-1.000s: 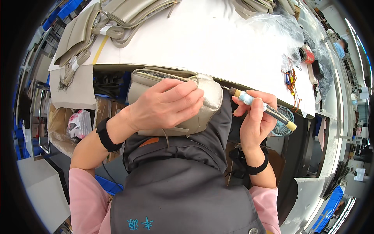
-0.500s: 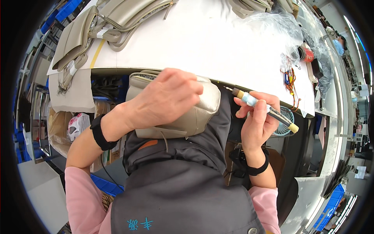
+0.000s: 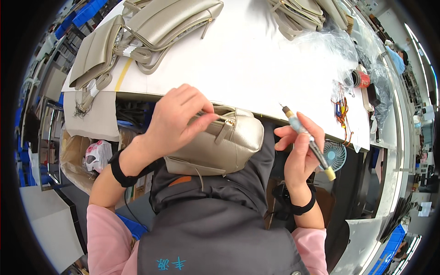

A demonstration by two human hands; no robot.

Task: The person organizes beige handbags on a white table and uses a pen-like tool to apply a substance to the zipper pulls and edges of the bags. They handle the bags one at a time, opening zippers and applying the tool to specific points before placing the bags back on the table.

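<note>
A metallic beige handbag (image 3: 238,142) rests on my lap against the table edge, its zipper end and zipper pull (image 3: 224,130) facing up. My left hand (image 3: 179,120) is over the bag's left part, thumb and fingers closed together beside the zipper; anything between them is too small to make out. Off the bag's right side, my right hand (image 3: 303,149) grips a pen-like tool (image 3: 314,149) with a thin metal tip, a brown collar and pale tape wrapped round it. The tip points up and away, over the white table, apart from the bag.
More beige bags (image 3: 176,23) with bundled straps lie at the far left of the table (image 3: 247,59). Others (image 3: 300,13) sit at the far right by clear plastic wrap (image 3: 321,50). Orange cords (image 3: 341,110), a red can (image 3: 361,79) and a small fan (image 3: 334,156) are on the right.
My left hand has drawn back left, uncovering the bag's zipper end. The tool in my right hand has turned more upright. The whole view has shifted slightly.
</note>
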